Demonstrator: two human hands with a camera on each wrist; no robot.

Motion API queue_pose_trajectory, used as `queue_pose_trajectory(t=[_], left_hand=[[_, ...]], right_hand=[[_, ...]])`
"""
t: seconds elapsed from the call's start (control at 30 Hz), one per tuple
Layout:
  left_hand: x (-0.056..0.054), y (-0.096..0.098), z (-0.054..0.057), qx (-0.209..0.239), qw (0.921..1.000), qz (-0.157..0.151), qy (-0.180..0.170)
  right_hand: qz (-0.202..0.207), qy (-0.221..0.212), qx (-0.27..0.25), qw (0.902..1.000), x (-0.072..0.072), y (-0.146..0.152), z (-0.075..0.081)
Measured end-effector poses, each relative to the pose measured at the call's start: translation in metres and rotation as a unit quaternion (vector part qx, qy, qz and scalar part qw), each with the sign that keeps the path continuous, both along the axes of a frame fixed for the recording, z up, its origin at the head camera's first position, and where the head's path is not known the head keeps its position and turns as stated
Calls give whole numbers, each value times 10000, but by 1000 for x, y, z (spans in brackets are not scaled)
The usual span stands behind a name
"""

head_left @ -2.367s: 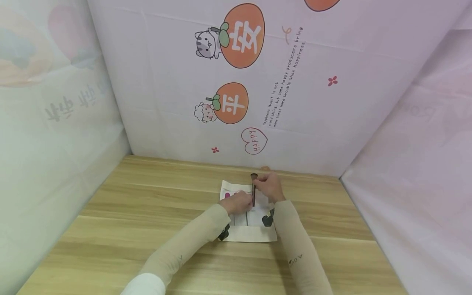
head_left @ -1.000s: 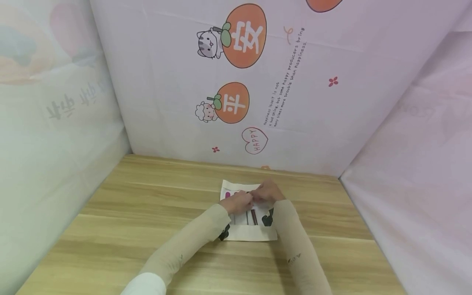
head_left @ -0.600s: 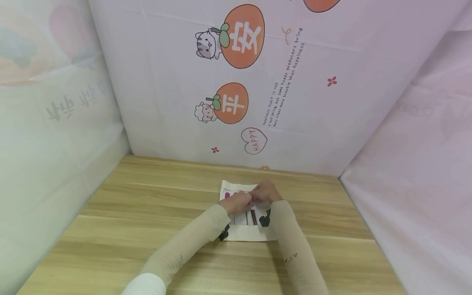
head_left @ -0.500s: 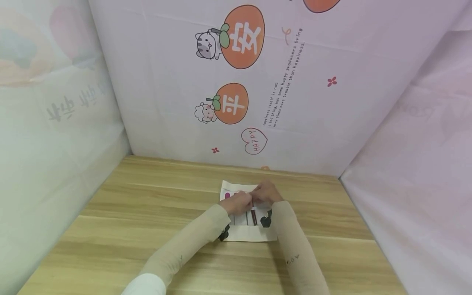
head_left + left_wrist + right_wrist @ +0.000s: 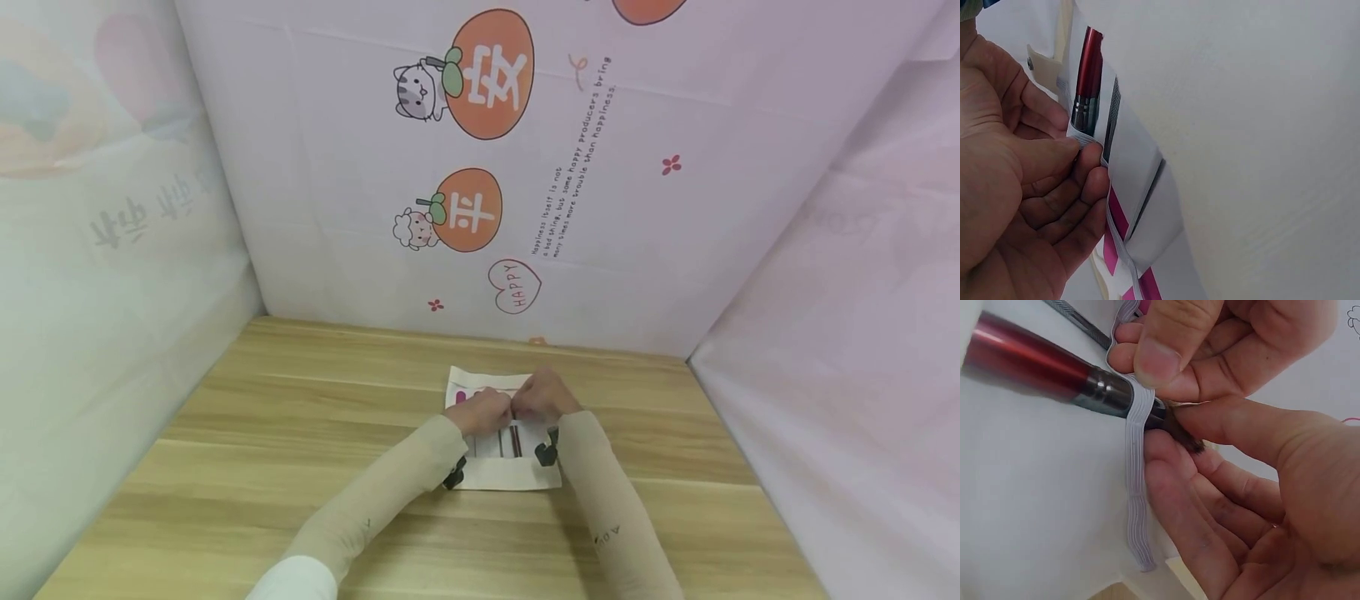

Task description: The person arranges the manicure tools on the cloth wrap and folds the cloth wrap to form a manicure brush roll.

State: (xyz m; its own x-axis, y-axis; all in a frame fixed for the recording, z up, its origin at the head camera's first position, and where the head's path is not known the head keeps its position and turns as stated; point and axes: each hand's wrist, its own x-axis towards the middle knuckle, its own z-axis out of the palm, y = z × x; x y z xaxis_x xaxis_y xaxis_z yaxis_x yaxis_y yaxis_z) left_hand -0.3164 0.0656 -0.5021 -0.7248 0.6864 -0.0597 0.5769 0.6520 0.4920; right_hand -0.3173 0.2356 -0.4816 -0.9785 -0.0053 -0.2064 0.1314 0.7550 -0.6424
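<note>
A makeup brush [image 5: 1029,359] with a glossy red handle and dark ferrule passes under a white elastic band [image 5: 1136,447]. My right hand [image 5: 542,396] pinches the brush at its dark bristle end, beyond the band. My left hand [image 5: 483,412] pinches the elastic band between thumb and fingers, beside the brush, as the left wrist view shows. Both hands are over a white fabric brush roll [image 5: 510,475], spread flat. The brush handle points toward the roll's near flap [image 5: 1260,156], and its tip is hidden there in the right wrist view.
A slim grey tool with a textured grip [image 5: 1082,322] sits in the roll to the left of the brush. Pink patches [image 5: 461,397] show near the roll's left edge. The wooden table [image 5: 337,400] meets a printed cloth wall [image 5: 360,208] behind the roll.
My right hand has lowered the brush from above the roll and slid its handle under the elastic band toward the near flap. The left hand has stayed in place.
</note>
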Motion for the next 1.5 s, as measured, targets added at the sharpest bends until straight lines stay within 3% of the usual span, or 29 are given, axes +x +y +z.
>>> queue_pose_trajectory(t=[0.07,0.1,0.33,0.43,0.7,0.9,1.03,1.2,1.33,1.5], left_hand=[[1,-1,1,3,10000,11,-7],[7,-3,9,-32,10000,25,3],[8,-1,8,-87,9998,124,95],[9,-2,8,-33,9998,75,175],[3,-28,30,218,9997,86,31],[-15,-68,40,449,9977,489,-101],[-27,-93,37,647,9938,890,-185],[-37,-112,27,1017,9844,1399,-329],[-41,-117,14,1333,9754,1654,-593],[-46,-110,1,1693,9635,1875,-885]], right_hand=[[23,-100,-1,9999,1,-1,1],[56,-146,11,9999,2,-1,1],[466,-202,364,9980,-1,6,-2],[598,-106,590,9964,5,11,8],[853,361,754,9928,44,28,49],[984,413,448,9933,84,48,51],[998,274,333,9941,107,62,39],[1255,425,247,9909,125,72,21],[1000,256,195,9945,134,68,12],[694,54,-6,9976,138,62,5]])
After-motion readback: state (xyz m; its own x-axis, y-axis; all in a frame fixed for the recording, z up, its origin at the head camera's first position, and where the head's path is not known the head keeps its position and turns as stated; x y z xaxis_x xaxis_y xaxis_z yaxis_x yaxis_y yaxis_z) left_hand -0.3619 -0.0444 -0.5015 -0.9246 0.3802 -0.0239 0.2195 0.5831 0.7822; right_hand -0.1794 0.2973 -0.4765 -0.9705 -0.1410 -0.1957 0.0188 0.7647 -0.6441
